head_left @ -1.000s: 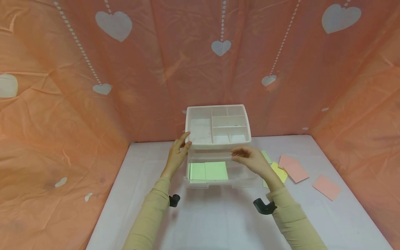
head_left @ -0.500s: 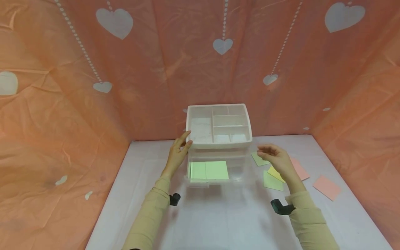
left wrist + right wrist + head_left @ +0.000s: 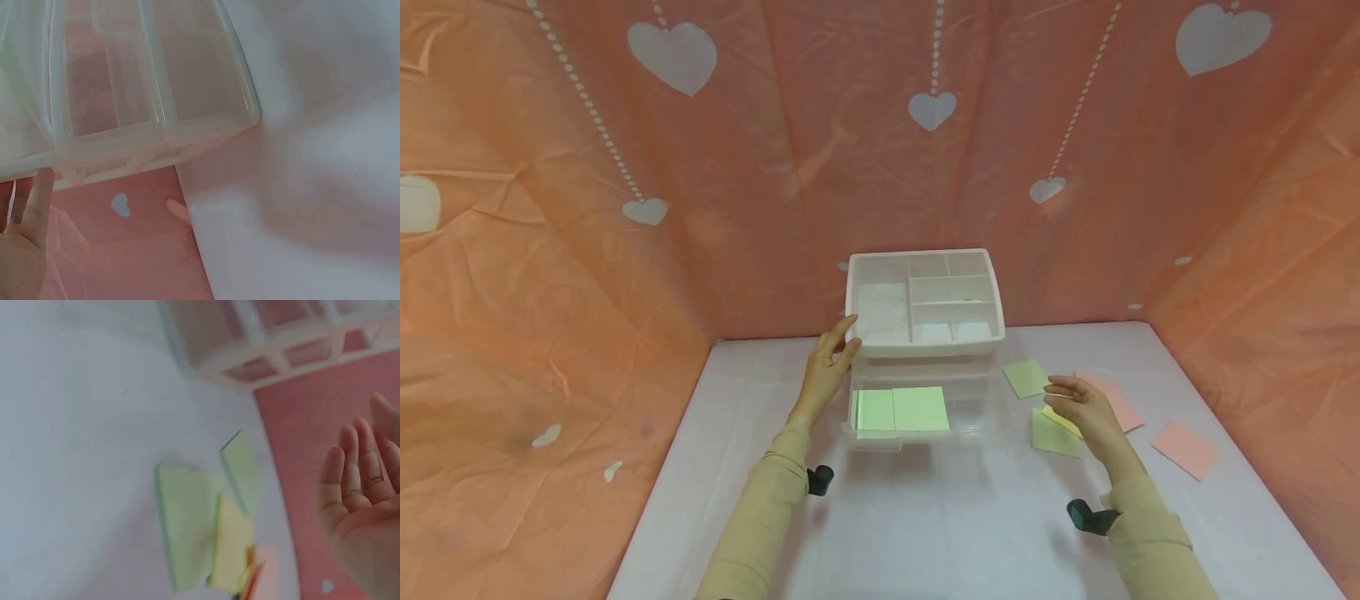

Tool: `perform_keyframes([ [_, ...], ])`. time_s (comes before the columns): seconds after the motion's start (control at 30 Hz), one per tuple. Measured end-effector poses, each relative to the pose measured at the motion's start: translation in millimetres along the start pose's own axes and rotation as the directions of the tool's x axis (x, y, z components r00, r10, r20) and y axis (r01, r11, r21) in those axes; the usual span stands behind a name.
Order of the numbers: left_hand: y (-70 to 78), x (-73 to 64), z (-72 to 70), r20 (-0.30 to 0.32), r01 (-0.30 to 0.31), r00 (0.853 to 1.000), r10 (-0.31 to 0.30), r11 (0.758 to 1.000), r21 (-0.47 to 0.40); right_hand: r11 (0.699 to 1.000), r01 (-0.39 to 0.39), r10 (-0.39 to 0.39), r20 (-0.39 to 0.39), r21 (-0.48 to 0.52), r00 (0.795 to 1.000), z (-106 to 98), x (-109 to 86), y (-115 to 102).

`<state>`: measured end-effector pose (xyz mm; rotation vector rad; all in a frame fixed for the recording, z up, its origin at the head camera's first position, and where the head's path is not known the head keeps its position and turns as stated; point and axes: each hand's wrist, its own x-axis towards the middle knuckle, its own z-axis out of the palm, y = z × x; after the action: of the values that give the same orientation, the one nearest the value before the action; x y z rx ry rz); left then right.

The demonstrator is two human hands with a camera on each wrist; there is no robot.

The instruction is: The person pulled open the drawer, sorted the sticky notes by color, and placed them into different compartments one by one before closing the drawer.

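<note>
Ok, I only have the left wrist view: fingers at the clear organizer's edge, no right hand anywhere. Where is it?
Observer: The right hand is off to the right of the organizer; in the head view it partly covers a yellow pad.
Operator: Has it picked anything up?
Observer: No. The right wrist view shows its fingers and palm with nothing in them.
Operator: I get only a faint green inside the organizer. What's in there?
Observer: From the head view, light-green pads side by side, toward the left of the pulled-out drawer.
</note>
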<state>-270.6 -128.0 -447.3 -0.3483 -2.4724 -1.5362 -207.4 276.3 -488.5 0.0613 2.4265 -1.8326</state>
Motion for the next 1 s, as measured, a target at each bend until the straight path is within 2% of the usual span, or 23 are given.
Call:
perform_keyframes([
  [0.1, 0.4, -0.4, 0.3, 0.001, -0.003, 1.000, 0.003, 1.000, 0.001, 1.000, -0.017, 0.017, -0.023, -0.005, 1.000, -3.2, -3.9, 11.0],
  [0.23, 0.7, -0.8, 0.8, 0.002, -0.005, 1.000, 0.005, 1.000, -0.004, 0.992, -0.095, 0.089, -0.082, -0.079, 0.993, -5.2, -9.3, 22.8],
  [0.33, 0.7, -0.7, 0.9, -0.002, -0.012, 1.000, 0.012, 1.000, 0.003, 0.966, -0.175, 0.151, -0.134, -0.190, 0.979, -6.5, -12.8, 31.3],
  [0.47, 0.6, -0.3, 0.7, -0.004, -0.015, 1.000, 0.015, 1.000, 0.016, 0.922, -0.258, 0.216, -0.171, -0.290, 0.961, -7.3, -17.3, 41.8],
  [0.6, -0.3, -0.5, -0.1, -0.002, -0.003, 1.000, 0.004, 1.000, 0.015, 0.893, -0.304, 0.257, -0.177, -0.332, 0.950, -6.7, -20.1, 47.6],
  [0.8, -0.7, 0.3, 0.3, -0.005, -0.009, 1.000, 0.009, 1.000, 0.008, 0.859, -0.328, 0.278, -0.180, -0.392, 0.943, -3.6, -23.0, 54.0],
  [1.0, 0.0, 0.3, 0.8, -0.004, -0.001, 1.000, 0.001, 1.000, -0.003, 0.827, -0.295, 0.213, -0.220, -0.479, 0.952, 1.5, -21.0, 64.4],
])
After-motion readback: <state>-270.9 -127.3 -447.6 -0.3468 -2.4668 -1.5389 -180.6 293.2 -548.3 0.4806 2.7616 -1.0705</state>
